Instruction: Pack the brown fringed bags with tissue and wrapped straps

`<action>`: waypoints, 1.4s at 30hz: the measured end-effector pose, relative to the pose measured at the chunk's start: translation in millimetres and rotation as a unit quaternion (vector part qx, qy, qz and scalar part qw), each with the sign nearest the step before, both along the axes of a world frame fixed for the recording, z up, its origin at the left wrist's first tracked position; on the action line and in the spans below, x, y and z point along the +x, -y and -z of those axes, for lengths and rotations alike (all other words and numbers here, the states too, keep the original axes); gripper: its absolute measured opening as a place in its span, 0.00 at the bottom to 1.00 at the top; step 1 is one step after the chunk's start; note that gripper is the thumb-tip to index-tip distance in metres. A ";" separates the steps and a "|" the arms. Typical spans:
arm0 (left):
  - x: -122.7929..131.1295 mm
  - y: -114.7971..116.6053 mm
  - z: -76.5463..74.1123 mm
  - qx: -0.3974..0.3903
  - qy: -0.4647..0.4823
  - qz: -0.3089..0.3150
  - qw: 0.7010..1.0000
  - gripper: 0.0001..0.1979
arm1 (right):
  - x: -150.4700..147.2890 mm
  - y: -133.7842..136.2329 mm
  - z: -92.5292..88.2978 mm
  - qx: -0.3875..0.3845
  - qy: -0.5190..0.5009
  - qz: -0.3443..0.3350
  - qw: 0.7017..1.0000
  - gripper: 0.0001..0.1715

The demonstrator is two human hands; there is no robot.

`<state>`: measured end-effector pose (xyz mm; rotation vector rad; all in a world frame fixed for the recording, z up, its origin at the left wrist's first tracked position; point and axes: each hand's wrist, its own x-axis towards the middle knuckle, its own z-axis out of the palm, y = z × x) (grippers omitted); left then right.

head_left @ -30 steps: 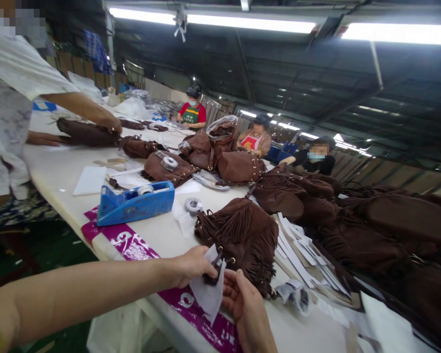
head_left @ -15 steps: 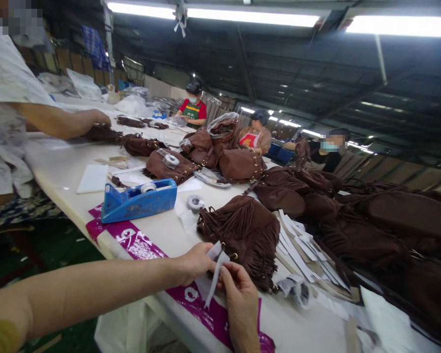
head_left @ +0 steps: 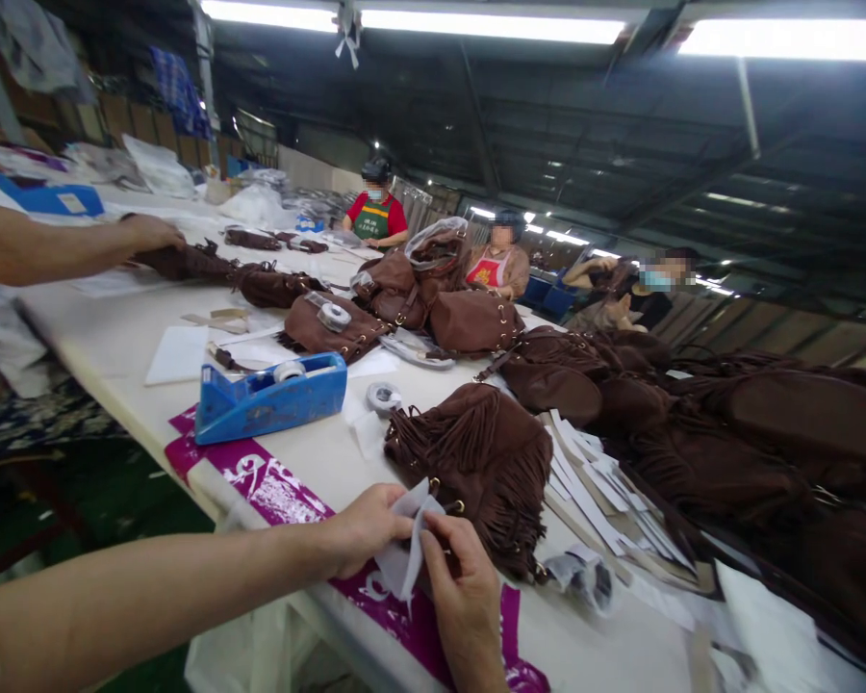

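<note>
My left hand [head_left: 370, 531] pinches one side of a thin white paper piece [head_left: 402, 561]. On the other side, my right hand [head_left: 468, 577] grips the same paper between thumb and fingers. The paper is folded and partly spread, with a pointed end hanging down. Just beyond both hands lies a brown fringed bag [head_left: 476, 448] with gold rings, its near edge close behind the paper. Whether the paper goes around part of the bag, I cannot tell.
A blue tape dispenser [head_left: 270, 402] stands on the white table at left, near purple printed plastic [head_left: 281, 486]. White strips [head_left: 606, 491] and piled brown bags [head_left: 751, 452] lie right. A co-worker's hand [head_left: 155, 233] touches a bag at far left; other people sit across.
Between my hands the narrow paper strip has been spread wider. The co-worker at left has leaned mostly out of view, and the person at far right has raised an arm.
</note>
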<state>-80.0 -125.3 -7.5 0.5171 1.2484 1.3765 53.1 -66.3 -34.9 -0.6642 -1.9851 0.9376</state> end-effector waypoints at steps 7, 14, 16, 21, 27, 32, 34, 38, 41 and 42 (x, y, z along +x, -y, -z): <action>-5.6 -4.2 2.2 -0.037 -0.060 0.015 0.997 0.15 | -0.9 4.7 5.2 0.049 -0.002 -0.034 0.998 0.12; -13.0 2.8 3.2 -0.013 -0.001 0.038 0.999 0.13 | -2.1 2.5 9.0 0.068 0.020 -0.057 0.996 0.17; -23.6 8.5 -0.8 -0.003 0.065 0.073 0.995 0.11 | -1.7 1.4 8.6 0.074 0.021 -0.074 0.994 0.17; -50.4 13.3 -3.2 -0.028 0.176 0.172 0.969 0.16 | -1.4 0.4 7.6 0.053 0.030 -0.096 0.994 0.16; -45.5 1.2 4.1 -0.064 0.081 0.133 0.986 0.11 | -7.6 -1.8 -2.3 0.041 0.015 -0.117 0.992 0.13; -39.7 -0.2 3.5 -0.077 0.072 0.100 0.989 0.21 | -15.7 -9.6 -12.4 -0.005 0.030 -0.105 0.994 0.06; -40.0 -1.1 4.4 -0.079 0.062 0.096 0.990 0.22 | -19.0 -14.3 -14.6 -0.049 0.032 -0.104 0.993 0.06; -41.3 -5.1 6.7 -0.080 0.042 0.097 0.991 0.20 | -23.3 -21.5 -20.6 -0.132 0.030 -0.094 0.986 0.27; -40.9 -6.7 4.8 -0.094 0.028 0.103 0.990 0.18 | -24.3 -23.5 -25.0 -0.142 0.042 -0.113 0.982 0.30; -40.2 -6.6 3.6 -0.100 0.021 0.104 0.989 0.17 | -24.4 -23.6 -25.7 -0.142 0.043 -0.119 0.982 0.30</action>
